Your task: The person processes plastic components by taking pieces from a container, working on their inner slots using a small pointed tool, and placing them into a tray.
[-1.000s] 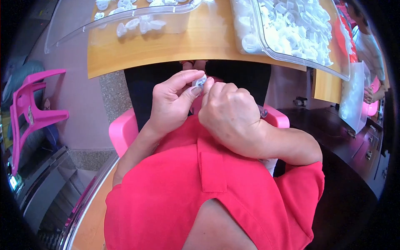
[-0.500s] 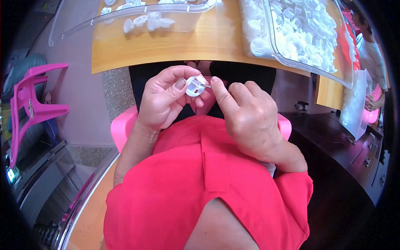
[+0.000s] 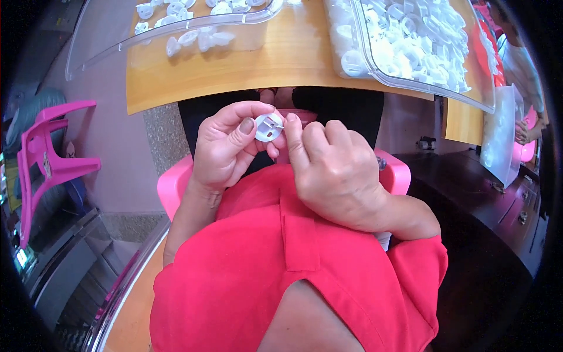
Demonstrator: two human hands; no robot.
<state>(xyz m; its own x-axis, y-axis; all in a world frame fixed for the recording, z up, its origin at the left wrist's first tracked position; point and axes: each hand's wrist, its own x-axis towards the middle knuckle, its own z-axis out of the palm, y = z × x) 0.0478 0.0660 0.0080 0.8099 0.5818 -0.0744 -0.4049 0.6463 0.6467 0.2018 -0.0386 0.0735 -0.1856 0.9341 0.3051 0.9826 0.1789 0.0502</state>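
Observation:
Above my lap, my left hand [image 3: 220, 144] pinches a small round white plastic piece [image 3: 267, 134] between thumb and fingers. The piece has a raised rim, inner ribs and a small dark slot, and its hollow side faces up. A thin metal tip [image 3: 280, 127] reaches into it from the right. My right hand [image 3: 340, 167] is closed around the tool this tip belongs to, its index finger stretched along it. The handle is hidden in my palm, so the tool's kind does not show.
On the wooden table [image 3: 234, 73] ahead stand two clear plastic bins, the left bin [image 3: 176, 27] with several white pieces and the right bin [image 3: 384, 78] heaped with them. A pink chair [image 3: 64, 161] stands left. At far right, a person's hand [image 3: 521, 132] is beside a translucent container [image 3: 498, 146].
Both hands, with the white piece and the metal tip, sit slightly further left in the picture. The bins have also shifted a little as the view moved. Both grips look the same.

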